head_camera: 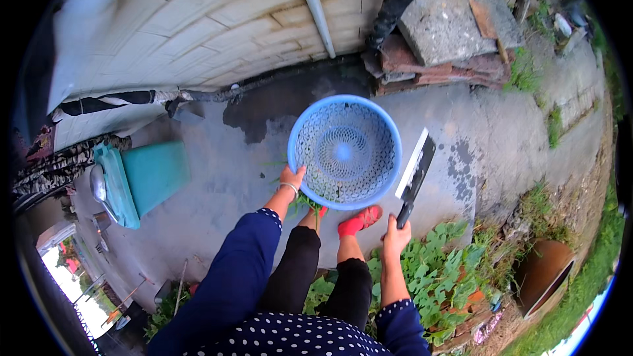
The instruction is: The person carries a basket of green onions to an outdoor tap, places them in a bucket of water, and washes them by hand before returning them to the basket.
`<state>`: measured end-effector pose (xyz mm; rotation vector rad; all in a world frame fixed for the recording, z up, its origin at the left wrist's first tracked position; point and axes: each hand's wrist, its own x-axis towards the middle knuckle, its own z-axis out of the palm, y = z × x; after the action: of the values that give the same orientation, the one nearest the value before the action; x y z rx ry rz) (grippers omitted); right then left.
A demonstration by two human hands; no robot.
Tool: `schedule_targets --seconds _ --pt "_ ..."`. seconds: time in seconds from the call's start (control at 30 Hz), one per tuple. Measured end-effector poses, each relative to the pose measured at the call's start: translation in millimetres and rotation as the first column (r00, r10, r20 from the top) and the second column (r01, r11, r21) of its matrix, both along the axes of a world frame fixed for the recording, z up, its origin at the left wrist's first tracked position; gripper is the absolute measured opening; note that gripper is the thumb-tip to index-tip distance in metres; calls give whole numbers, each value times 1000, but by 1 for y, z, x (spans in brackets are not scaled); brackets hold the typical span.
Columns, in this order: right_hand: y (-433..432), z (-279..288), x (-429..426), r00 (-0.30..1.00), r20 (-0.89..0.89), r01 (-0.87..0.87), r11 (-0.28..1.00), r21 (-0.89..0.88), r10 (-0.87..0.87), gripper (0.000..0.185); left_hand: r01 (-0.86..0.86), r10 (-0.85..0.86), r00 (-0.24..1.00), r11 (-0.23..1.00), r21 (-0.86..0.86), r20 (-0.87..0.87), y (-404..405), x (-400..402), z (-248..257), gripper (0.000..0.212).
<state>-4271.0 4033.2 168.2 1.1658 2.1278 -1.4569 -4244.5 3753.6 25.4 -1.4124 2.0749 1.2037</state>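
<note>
My left hand (292, 180), with a bracelet at the wrist, grips the near left rim of a round blue plastic basket (344, 152). Its lattice bottom shows, and nothing is seen lying in it. Green stems and leaves (310, 203) stick out below the basket's rim beside this hand; how they are held is partly hidden. In my right hand (397, 237) is the black handle of a kitchen cleaver (418, 170), its blade pointing up and away, to the right of the basket and apart from it.
A teal plastic bin (156, 175) with a metal ladle (100, 190) stands left. Ahead are a tiled wall (237, 24) and a concrete slab (455, 22) on stacked red slabs. Leafy plants (435, 272) and a brown container (541, 274) are at the lower right. Dark wet patches mark the concrete ground.
</note>
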Motion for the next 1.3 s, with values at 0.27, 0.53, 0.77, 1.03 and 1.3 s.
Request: schedule_targets --seconds 0.27,0.53,0.77,1.03,1.3 --pt "47 77 64 998 -27 -52 998 23 53 18 150 -150 984 989 -10 -99 18 10 96 39" --pt "36 147 56 999 37 37 985 -170 -32 18 -36 19 999 821 569 35 0 36 217 28" --pt "71 159 26 988 51 -141 985 -103 146 18 -63 100 994 828 558 -36 18 23 271 29" --pt "89 185 -21 971 45 -230 968 -102 235 20 96 18 986 738 667 -163 72 -25 320 32" --pt "14 203 -89 907 -32 -419 887 -193 421 20 129 88 979 438 890 -185 107 -68 365 42"
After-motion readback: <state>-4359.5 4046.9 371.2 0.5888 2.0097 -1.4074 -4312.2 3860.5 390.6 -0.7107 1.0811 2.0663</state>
